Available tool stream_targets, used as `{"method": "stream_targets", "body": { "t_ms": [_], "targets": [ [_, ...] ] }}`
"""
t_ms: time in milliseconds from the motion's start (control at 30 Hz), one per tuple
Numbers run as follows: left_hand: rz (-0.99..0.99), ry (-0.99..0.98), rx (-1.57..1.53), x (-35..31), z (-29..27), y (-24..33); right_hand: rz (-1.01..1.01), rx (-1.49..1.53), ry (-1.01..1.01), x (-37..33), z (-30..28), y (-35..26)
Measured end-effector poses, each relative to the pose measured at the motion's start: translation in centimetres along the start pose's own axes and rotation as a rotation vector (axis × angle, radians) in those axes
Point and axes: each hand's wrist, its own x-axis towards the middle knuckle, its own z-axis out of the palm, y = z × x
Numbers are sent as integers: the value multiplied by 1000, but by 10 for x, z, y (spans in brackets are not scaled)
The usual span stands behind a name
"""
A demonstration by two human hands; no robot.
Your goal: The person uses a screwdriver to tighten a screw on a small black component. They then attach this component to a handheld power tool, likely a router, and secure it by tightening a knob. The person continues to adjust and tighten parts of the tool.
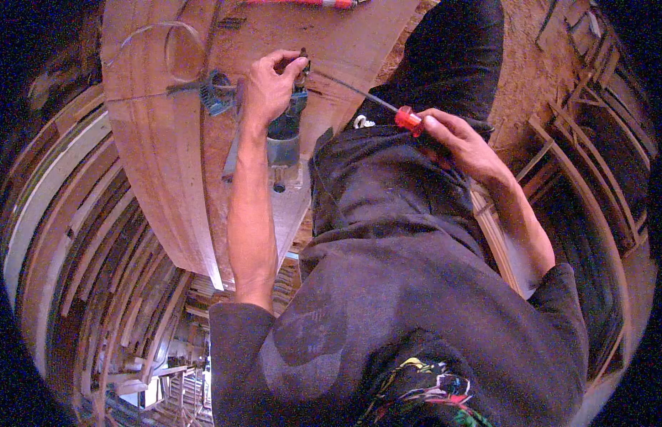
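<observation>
In my right hand [455, 139] is a screwdriver [408, 119] with a red handle, its long shaft slanting up and left toward a blue and dark power tool [285, 146]. The tool rests on a wide wooden board, partly behind my left forearm, so its exact kind is unclear. At its far end my left hand [270, 85] is closed, thumb and fingers pinching a small dark part [304, 55]. The screwdriver's tip reaches close to those fingers; whether it touches anything there is hard to see. A blue slotted piece [217, 92] sits just left of my left wrist.
The wooden board [160, 156] lies before me and to my left, with a looped cord [181, 50] on it. Stacked planks [67, 235] line the left side. Wooden strips and frames [594, 164] stand at the right. Sawdust covers the floor [519, 78]. A red object [331, 3] lies at the far edge.
</observation>
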Motion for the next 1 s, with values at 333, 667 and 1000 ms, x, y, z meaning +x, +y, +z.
{"method": "stream_targets", "body": {
  "t_ms": [333,667,1000],
  "targets": [
    [19,-43,-6,10,3,-15,-371,6,334,120,70,2],
    [-5,-82,16,20,3,-19,-484,-130,608,168,115,-9],
    [-35,-84,88,18,0,-2,-546,-37,654,180,115,4]
  ]
}}
